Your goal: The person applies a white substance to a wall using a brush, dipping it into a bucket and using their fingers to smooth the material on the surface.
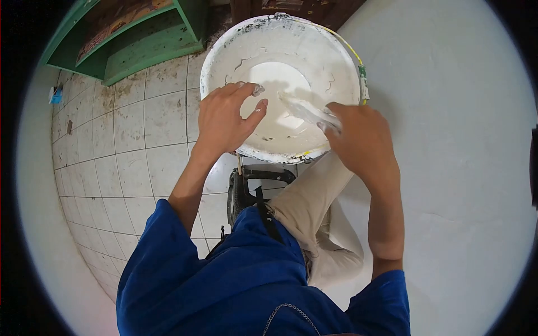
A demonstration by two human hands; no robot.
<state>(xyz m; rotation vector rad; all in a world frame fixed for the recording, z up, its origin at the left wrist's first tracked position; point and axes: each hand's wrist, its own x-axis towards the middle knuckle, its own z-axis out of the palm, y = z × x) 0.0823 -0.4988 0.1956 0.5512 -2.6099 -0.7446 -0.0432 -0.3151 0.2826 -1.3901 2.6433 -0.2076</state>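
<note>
Arching over the bucket, the left hand gapes, the right hand clasping a white object

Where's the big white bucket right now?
In the head view, the bucket is at upper centre, right of the green shelf, beneath the left hand and right hand.
</note>
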